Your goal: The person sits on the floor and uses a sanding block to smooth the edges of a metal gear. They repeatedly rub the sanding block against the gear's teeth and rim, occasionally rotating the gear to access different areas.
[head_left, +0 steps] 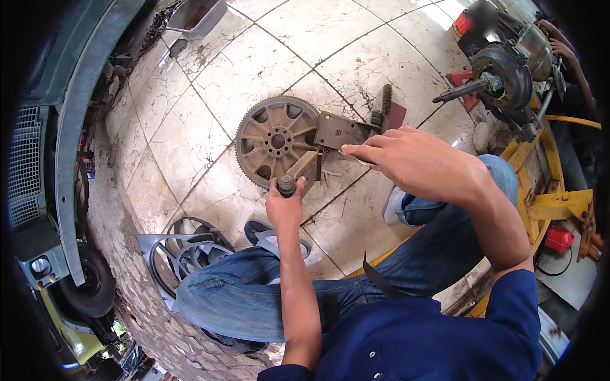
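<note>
On the tiled floor before me lies a rusty toothed flywheel (296,113) with spokes and a ring of holes round its hub. A brown metal bracket (343,131) overlaps its right side. It has a flat plate and an arm that ends in a dark round knob. My left hand (284,206) grips that knobbed end, thumb and fingers on either side. Right of the plate, my right hand (413,159) is closed with its back turned up. A thin pale edge shows beneath its fingers; the rest of what it holds is hidden.
Beyond the bracket stand a rusty rod (386,98) and a dark red flat piece (397,116). Grey curved parts (197,251) lie by my left knee. At right, an axle assembly (502,79) rests near a yellow frame (556,204); another person's hand (559,44) is beside it. A vehicle's bumper (73,146) runs along the left.
</note>
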Available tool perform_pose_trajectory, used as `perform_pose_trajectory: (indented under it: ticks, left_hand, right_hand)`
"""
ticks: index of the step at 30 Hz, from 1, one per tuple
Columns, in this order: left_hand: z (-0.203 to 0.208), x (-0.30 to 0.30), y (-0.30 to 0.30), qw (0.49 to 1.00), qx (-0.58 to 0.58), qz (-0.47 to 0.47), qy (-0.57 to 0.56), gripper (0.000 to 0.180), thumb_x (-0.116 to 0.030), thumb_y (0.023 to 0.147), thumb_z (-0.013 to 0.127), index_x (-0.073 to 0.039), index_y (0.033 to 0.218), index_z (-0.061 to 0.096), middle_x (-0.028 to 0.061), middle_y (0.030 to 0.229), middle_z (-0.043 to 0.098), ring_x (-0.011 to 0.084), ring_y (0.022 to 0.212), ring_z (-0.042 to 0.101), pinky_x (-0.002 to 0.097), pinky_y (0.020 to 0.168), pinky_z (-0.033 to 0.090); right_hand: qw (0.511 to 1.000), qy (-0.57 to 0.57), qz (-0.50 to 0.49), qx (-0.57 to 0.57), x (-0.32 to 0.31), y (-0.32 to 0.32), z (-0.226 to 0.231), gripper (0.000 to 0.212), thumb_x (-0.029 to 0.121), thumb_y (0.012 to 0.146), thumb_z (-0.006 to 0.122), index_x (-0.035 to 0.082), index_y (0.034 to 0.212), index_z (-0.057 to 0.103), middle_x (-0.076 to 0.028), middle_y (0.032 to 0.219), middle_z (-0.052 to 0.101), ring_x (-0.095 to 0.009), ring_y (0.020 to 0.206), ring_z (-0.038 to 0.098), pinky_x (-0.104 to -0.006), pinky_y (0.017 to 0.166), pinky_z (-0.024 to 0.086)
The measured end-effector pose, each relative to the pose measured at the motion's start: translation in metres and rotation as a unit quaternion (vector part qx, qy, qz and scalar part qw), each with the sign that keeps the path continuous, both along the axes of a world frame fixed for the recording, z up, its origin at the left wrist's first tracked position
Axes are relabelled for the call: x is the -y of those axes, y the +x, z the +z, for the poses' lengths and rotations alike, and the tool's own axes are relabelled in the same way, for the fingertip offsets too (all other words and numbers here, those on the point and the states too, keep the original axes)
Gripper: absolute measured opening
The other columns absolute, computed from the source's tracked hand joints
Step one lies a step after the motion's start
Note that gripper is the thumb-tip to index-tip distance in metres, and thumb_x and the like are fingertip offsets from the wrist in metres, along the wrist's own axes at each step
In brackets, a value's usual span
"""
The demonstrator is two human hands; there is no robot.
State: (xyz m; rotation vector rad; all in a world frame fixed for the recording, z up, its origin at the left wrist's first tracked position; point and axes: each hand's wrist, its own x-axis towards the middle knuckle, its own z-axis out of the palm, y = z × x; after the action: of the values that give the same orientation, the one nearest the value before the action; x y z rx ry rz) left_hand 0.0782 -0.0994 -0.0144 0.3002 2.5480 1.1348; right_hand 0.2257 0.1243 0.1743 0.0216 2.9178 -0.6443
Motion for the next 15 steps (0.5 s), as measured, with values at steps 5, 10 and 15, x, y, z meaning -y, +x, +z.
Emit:
perform_pose_trajectory:
  ticks: [5,10,15]
  left_hand:
    - [0.017,-0.003,-0.003,0.996,-0.026,-0.027,-0.083,0.037,-0.029,0.08,0.079,-0.002,0.099,0.061,0.013,0.084,0.07,0.027,0.076,0.066,0.037,0.072,0.049]
    - [0.021,-0.009,-0.003,0.994,-0.019,-0.039,-0.103,0.041,-0.033,0.08,0.079,-0.005,0.104,0.062,0.0145,0.088,0.071,0.0344,0.083,0.067,0.041,0.074,0.05]
    - [0.026,-0.009,-0.001,0.993,0.011,-0.044,-0.113,0.041,-0.035,0.08,0.079,-0.006,0.105,0.062,0.0135,0.09,0.071,0.0347,0.085,0.067,0.0415,0.074,0.05]
  right_hand:
    - [1.0,0.02,0.013,-0.015,-0.001,0.002,-0.009,0.05,0.0,0.084,0.047,0.001,0.134,0.052,-0.016,0.099,0.067,-0.031,0.095,0.065,-0.0406,0.083,0.05]
    - [1.0,0.018,0.011,0.011,0.004,-0.003,-0.011,0.05,0.0,0.085,0.047,0.002,0.135,0.052,-0.016,0.094,0.067,-0.031,0.093,0.065,-0.0405,0.083,0.05]
    - [0.995,-0.003,0.001,0.095,0.005,-0.009,-0.007,0.049,0.009,0.091,0.056,0.003,0.139,0.048,-0.016,0.113,0.065,-0.033,0.105,0.06,-0.0407,0.094,0.045]
